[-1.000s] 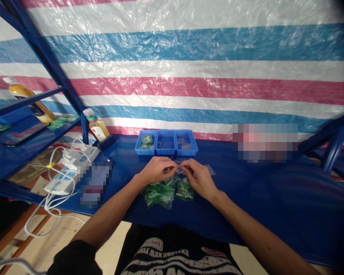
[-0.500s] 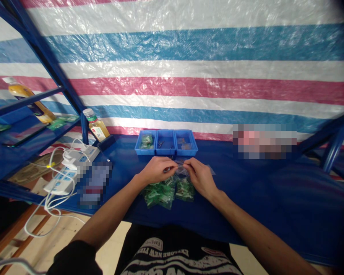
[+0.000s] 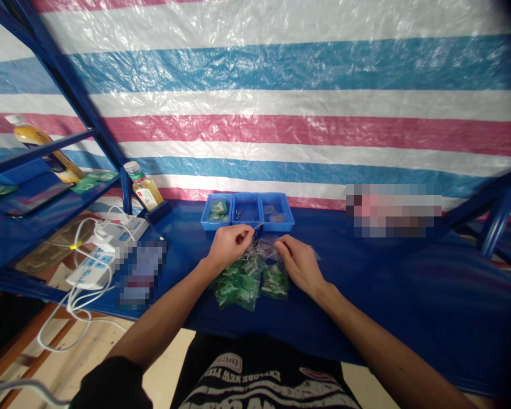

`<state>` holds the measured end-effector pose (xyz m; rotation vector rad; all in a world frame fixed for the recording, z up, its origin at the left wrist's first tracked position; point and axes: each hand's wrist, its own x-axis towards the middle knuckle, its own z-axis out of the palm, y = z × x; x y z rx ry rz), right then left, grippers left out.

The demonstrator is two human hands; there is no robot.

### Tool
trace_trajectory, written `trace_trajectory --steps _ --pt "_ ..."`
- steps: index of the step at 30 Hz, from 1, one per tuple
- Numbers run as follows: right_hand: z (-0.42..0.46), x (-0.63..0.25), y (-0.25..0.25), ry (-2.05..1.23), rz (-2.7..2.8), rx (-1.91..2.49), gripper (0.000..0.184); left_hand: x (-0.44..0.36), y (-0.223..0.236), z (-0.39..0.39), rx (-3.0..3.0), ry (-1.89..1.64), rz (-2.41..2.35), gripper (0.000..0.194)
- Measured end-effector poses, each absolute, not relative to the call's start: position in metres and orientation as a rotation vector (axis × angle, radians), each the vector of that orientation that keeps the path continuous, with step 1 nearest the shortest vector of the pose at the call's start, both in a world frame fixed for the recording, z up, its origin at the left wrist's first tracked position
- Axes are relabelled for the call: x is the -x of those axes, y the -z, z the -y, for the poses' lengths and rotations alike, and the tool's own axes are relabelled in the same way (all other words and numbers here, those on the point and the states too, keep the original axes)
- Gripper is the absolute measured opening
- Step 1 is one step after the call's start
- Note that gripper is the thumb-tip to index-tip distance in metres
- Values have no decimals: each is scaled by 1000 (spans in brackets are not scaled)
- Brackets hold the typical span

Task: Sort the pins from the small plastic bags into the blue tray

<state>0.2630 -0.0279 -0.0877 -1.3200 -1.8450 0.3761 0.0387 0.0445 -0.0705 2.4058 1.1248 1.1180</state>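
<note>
Cataloguing left to right, dial centred on the working spot, twelve farthest away: at ten, blue rectangular plastic tray (image 3: 216, 226), holding small green-filled clear packets (image 3: 218, 211); at nine, left hand (image 3: 230, 245), thumb and forefinger pinching slender dark rod-like item (image 3: 259, 225), raised near half past eleven, exact kind too small to tell; advised handling, light grip, far tip kept in sight and off loose plastic; between seven and eight, larger heap of glossy green-filled plastic packets (image 3: 237, 289), best left undisturbed beneath the wrist; at eleven, second blue tray (image 3: 251, 205), slim dark pieces (image 3: 239, 214) inside; at centre, thin clear plastic bags (image 3: 266, 250), to be steadied flat, one separated from the rest; at six, smaller green packet heap (image 3: 275, 282); at twelve, third blue tray (image 3: 279, 226), clear packets (image 3: 276, 217) inside; at three, right hand (image 3: 298, 260), fingers curled beside the bags, pinch or mere contact cannot be told; steady support suits it.
</note>
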Motion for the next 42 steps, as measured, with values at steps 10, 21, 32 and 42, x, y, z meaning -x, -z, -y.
trace_trajectory --steps 10,21,32,42 --pt "31 -260 83 -424 1884 1270 32 -27 71 -60 -2162 -1060 -1382 29" --pt "29 -260 85 -401 1903 1277 35 -29 82 -62 -2722 -418 -1462 29" --pt "30 -260 83 -393 1905 1274 35 -25 88 -67 -2676 -461 -1436 21" --pt "28 -260 87 -358 1920 1282 27 -31 77 -57 -2628 -763 -1174 10"
